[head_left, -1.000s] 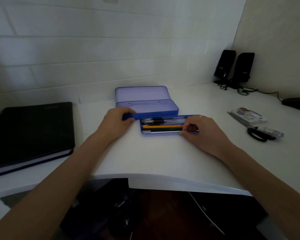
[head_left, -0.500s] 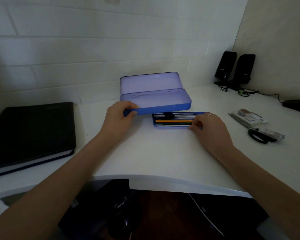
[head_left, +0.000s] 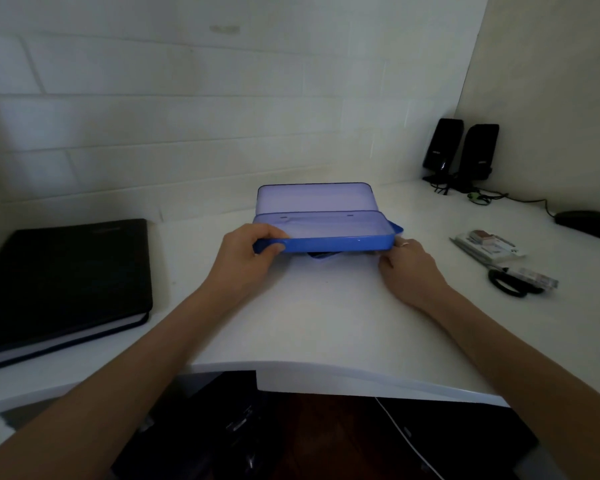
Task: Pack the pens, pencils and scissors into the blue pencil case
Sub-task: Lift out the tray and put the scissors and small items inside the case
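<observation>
White desk [head_left: 319, 323] seen from above. Centre: blue pencil case [head_left: 326, 233], lid upright at 12 o'clock, its shallow body lifted clear of the desk. Left hand [head_left: 246, 261] grips the case's left front corner; right hand [head_left: 413, 271], at 3 o'clock of the case, has its fingers under the right end. Black notebook [head_left: 63, 282] at 9 o'clock. Black-handled scissors [head_left: 513, 282] and a packet [head_left: 492, 245] at 3 o'clock. Two black speakers [head_left: 461, 154] at 1 o'clock; black mouse [head_left: 589, 225] beside them.

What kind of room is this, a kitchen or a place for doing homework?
Most likely a homework or study corner, not a kitchen. A white desk sits against a wall, with a black notebook, two small computer speakers, a computer mouse and scissors on it.
</observation>
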Action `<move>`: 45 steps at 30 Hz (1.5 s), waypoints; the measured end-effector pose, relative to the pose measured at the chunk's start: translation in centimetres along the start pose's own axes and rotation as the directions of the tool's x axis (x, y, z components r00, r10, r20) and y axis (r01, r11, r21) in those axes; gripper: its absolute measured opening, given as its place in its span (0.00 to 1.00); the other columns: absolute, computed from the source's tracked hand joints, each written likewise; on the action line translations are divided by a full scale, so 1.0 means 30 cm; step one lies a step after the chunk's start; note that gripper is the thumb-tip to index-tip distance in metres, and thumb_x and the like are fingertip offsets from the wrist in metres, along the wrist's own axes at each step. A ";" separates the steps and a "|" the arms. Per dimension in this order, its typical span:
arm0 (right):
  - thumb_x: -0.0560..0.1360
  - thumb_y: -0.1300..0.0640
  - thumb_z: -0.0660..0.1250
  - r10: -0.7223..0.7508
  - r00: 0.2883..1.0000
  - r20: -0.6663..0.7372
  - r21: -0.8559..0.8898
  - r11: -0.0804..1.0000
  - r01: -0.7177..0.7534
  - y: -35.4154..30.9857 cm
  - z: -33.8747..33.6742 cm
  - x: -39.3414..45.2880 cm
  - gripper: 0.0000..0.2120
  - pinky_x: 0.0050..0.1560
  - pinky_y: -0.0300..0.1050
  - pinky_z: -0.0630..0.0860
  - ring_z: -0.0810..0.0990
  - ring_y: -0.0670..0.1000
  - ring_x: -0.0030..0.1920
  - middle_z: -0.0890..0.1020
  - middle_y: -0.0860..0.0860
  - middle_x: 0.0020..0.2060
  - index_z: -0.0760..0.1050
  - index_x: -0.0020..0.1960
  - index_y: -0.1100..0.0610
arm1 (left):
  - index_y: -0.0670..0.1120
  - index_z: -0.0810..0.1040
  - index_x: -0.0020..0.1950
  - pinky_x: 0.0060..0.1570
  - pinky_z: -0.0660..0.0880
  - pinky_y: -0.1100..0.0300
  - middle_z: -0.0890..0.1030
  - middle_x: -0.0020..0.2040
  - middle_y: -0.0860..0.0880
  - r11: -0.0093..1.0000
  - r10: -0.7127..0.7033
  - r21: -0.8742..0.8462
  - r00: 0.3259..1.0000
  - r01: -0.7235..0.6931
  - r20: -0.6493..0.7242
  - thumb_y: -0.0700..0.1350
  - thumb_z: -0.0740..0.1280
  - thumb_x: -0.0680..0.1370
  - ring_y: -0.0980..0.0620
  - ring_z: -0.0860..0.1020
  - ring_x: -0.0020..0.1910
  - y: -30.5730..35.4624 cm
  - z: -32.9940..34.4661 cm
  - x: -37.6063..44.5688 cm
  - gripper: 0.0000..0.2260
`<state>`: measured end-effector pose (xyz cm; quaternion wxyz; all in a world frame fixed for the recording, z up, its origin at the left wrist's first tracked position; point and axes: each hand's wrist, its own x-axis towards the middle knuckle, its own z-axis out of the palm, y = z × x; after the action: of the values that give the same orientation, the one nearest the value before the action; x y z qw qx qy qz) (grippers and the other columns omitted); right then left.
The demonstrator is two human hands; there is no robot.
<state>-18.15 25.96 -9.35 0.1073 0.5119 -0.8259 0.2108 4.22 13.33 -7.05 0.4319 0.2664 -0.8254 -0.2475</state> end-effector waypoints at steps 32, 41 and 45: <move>0.73 0.68 0.62 0.590 0.779 0.213 0.948 0.067 -0.311 0.110 -0.140 -0.012 0.17 0.59 0.52 0.74 0.76 0.59 0.59 0.78 0.60 0.60 0.76 0.61 0.63 | 0.64 0.46 0.74 0.74 0.38 0.45 0.40 0.78 0.56 0.852 0.052 0.361 0.748 -0.378 0.662 0.70 0.45 0.71 0.52 0.37 0.76 -0.003 0.095 -0.018 0.32; 0.73 0.68 0.61 0.508 0.821 0.260 0.943 0.048 -0.328 0.111 -0.152 -0.020 0.16 0.53 0.46 0.76 0.79 0.52 0.46 0.81 0.55 0.49 0.77 0.60 0.62 | 0.56 0.48 0.76 0.74 0.44 0.44 0.47 0.78 0.55 0.876 -0.154 0.459 0.816 -0.148 0.557 0.61 0.44 0.78 0.53 0.43 0.77 -0.011 0.114 0.009 0.27; 0.71 0.66 0.60 0.426 0.832 0.356 0.905 0.064 -0.420 0.092 -0.161 -0.031 0.18 0.50 0.45 0.76 0.77 0.54 0.50 0.80 0.55 0.53 0.78 0.59 0.61 | 0.49 0.50 0.76 0.73 0.48 0.43 0.47 0.78 0.49 0.810 -0.186 0.555 0.813 -0.192 0.552 0.50 0.55 0.79 0.49 0.43 0.77 -0.031 0.107 0.020 0.27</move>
<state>-20.36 29.98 -6.07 -0.2981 0.1997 -0.6198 0.6979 1.43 12.83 -8.93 0.0546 0.2962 -0.9523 -0.0491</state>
